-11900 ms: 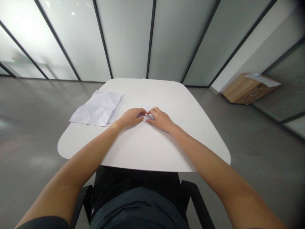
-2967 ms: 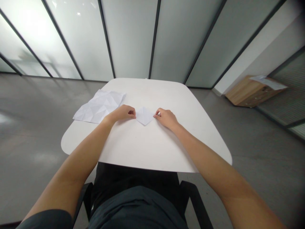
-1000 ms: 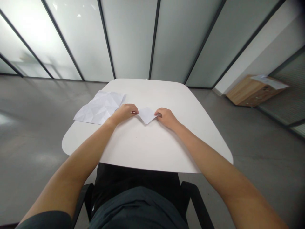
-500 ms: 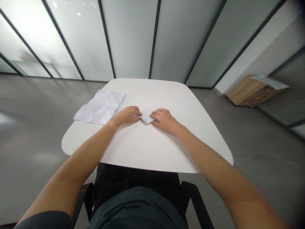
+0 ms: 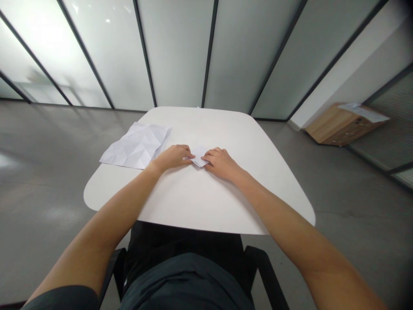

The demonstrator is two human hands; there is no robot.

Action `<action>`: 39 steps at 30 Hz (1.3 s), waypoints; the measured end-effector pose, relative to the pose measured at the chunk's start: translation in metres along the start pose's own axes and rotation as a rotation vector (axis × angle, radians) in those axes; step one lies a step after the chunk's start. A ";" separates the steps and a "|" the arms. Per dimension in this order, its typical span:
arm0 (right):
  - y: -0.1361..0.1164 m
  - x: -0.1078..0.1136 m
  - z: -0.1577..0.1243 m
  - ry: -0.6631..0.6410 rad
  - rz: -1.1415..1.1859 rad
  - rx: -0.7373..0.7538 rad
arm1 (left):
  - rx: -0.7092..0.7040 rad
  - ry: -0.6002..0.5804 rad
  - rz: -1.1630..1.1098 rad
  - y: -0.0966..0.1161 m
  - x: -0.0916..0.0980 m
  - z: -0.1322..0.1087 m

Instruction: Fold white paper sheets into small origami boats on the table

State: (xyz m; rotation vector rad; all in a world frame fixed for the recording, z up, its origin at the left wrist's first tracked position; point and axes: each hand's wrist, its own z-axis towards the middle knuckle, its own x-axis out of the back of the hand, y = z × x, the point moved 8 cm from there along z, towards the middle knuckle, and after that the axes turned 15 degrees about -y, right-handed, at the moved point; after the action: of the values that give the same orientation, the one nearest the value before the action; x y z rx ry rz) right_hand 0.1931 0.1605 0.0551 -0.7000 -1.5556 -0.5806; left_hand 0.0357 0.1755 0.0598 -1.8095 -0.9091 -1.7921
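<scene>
A small folded piece of white paper lies near the middle of the white table, one corner pointing towards me. My left hand grips its left side, thumb and fingers pinched together. On the opposite side, my right hand has its fingers closed on the paper's right edge. Both hands rest at the tabletop and cover the paper's side corners. Fine folds in it are too small to make out.
Large creased sheets of white paper lie at the table's left edge. Behind the table stands a frosted glass partition. A wooden cabinet is on the floor at the right. Chair armrests flank my lap.
My hands have come slightly closer together, the right one shifting a little left. The folded paper looks a bit narrower between them. The large sheets stay put.
</scene>
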 end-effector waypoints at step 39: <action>0.036 0.000 -0.006 -0.012 0.121 -0.171 | 0.150 0.060 -0.263 -0.028 -0.002 -0.003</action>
State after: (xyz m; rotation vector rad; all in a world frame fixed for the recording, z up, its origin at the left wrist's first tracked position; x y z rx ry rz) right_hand 0.2234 0.1814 0.0540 -0.9222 -1.4747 -0.6240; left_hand 0.0145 0.1925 0.0545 -1.5954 -1.2706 -1.8642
